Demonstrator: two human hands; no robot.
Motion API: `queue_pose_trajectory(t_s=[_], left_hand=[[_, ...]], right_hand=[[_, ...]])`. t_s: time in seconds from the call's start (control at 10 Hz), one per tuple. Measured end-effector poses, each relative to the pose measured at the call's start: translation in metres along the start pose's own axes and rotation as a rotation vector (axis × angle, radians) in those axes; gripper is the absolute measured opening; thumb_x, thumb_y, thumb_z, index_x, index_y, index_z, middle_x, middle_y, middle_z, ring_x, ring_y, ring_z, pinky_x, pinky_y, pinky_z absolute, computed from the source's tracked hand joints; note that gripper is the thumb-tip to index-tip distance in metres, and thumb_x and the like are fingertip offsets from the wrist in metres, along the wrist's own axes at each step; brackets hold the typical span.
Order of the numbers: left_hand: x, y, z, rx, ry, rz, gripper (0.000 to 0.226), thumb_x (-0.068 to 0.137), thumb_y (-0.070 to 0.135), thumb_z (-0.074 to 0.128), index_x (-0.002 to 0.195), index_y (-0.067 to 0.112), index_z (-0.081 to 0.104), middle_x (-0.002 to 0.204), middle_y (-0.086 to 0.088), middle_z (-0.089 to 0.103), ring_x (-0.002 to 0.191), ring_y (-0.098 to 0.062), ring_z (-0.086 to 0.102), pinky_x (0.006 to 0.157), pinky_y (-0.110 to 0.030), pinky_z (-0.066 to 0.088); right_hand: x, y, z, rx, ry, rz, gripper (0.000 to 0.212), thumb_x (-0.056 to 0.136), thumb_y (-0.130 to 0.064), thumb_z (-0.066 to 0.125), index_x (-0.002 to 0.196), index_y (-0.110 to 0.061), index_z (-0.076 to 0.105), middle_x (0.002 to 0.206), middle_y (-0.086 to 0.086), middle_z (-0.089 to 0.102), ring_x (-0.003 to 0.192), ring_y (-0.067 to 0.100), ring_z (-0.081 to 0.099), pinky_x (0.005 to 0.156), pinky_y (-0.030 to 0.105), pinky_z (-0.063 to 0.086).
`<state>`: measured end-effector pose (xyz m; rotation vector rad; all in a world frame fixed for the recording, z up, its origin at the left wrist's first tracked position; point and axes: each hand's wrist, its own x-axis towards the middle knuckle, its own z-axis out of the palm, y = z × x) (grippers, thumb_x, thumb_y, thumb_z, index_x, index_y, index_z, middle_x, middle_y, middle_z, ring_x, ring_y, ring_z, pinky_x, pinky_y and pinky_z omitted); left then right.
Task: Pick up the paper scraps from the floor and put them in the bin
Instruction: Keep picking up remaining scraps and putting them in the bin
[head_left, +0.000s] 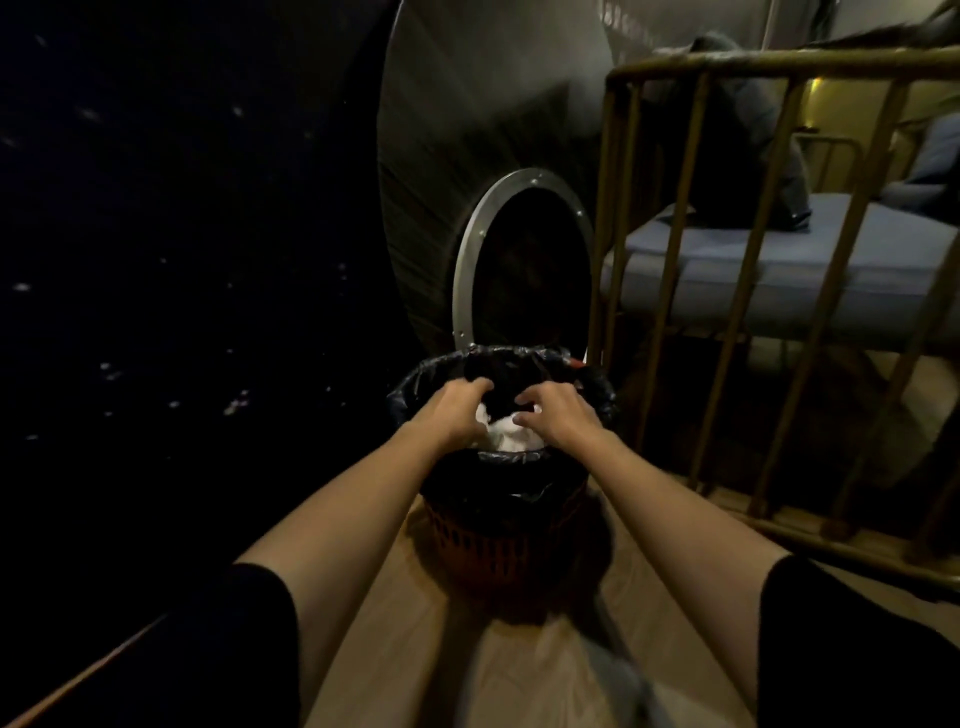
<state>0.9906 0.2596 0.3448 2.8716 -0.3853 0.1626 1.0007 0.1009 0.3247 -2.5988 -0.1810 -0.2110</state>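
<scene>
Both hands on scraps (over bin)

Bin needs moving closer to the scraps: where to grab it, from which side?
Take the bin by its rim, from above, one hand on each side. It stands upright and the near rim is exposed. The left hand and right hand are already over the opening, on white paper. The lattice wall looks harder to grip.

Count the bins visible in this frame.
1: a round reddish-brown lattice plastic bin with a black liner stands on the wooden floor, centre frame, under both hands. The dark area on the left could hide others.
</scene>
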Motion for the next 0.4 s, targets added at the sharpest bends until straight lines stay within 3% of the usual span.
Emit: queue_pose_trajectory(t_s=[0.1,0.2,0.3,0.4], left_hand=[[-0.008,-0.006,0.006,0.017,0.01,-0.013,0.058,0.083,0.017,0.061,0.136,0.015,0.039,0.133,-0.015,0.051,0.124,-0.03,0.048,0.1,-0.036,0.042],[-0.017,-0.014,-0.004,0.015,0.04,-0.056,0.053,0.086,0.026,0.059,0.134,0.014,0.042,0.133,-0.014,0.053,0.123,-0.029,0.05,0.101,-0.038,0.043],[-0.019,-0.024,-0.025,0.028,0.093,-0.087,0.05,0.089,0.039,0.051,0.132,0.016,0.042,0.133,-0.015,0.053,0.122,-0.032,0.05,0.103,-0.047,0.042],[-0.026,-0.028,-0.061,0.061,0.169,-0.12,0.059,0.093,0.046,0.037,0.142,0.015,0.023,0.148,-0.014,0.035,0.136,-0.034,0.031,0.113,-0.054,0.025]], right_hand=[[0.003,-0.001,-0.006,-0.058,-0.06,0.031,0.037,0.083,-0.033,0.067,0.116,-0.018,0.062,0.117,0.008,0.064,0.108,0.026,0.058,0.085,0.036,0.048],[0.003,-0.012,-0.013,-0.061,-0.15,0.023,0.047,0.085,-0.04,0.062,0.126,-0.016,0.055,0.129,0.01,0.058,0.117,0.028,0.053,0.096,0.04,0.046],[0.008,-0.028,-0.021,-0.089,-0.237,-0.065,0.068,0.09,-0.052,0.047,0.143,-0.014,0.028,0.152,0.013,0.03,0.138,0.031,0.03,0.113,0.047,0.027],[0.012,-0.055,-0.048,-0.048,-0.176,-0.149,0.075,0.092,-0.053,0.04,0.147,-0.013,0.011,0.158,0.013,0.007,0.144,0.032,0.012,0.116,0.05,0.017]])
